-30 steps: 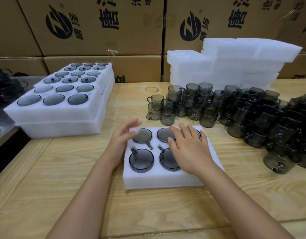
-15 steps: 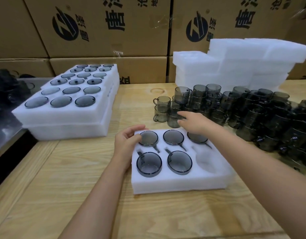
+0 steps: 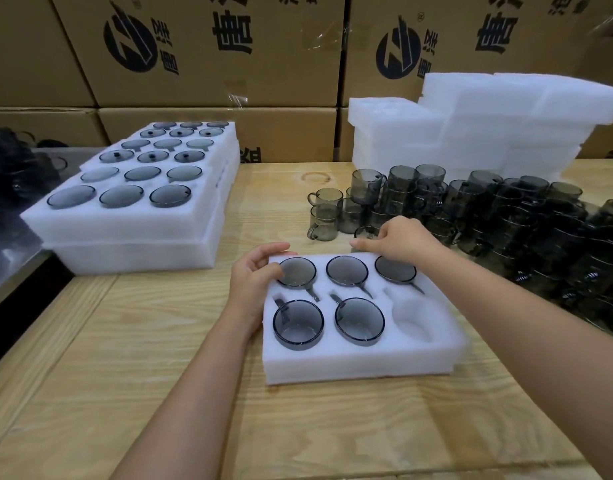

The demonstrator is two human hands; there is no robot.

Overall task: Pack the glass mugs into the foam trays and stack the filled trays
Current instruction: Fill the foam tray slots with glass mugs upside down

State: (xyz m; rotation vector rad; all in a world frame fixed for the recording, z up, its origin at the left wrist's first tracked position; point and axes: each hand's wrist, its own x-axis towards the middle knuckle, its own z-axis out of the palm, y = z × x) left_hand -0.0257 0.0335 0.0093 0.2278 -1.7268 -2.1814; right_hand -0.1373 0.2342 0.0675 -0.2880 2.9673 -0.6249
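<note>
A white foam tray (image 3: 360, 362) lies on the wooden table in front of me. Several of its pockets hold smoky glass mugs (image 3: 298, 323); the front right pocket (image 3: 412, 320) is empty. My left hand (image 3: 253, 278) grips the tray's far left corner, thumb on top. Just behind the tray's far edge, my right hand (image 3: 402, 239) curls over the rim of a loose glass mug (image 3: 365, 233), which it partly hides.
A crowd of loose mugs (image 3: 506, 216) covers the table's right side. Two filled trays (image 3: 132, 230) are stacked at the left. Empty foam trays (image 3: 471, 133) are piled at the back right, in front of cardboard boxes (image 3: 211, 64).
My right hand left the tray top, reached back to the loose mugs and closed on one. My left hand shifted to hold the tray's far left corner.
</note>
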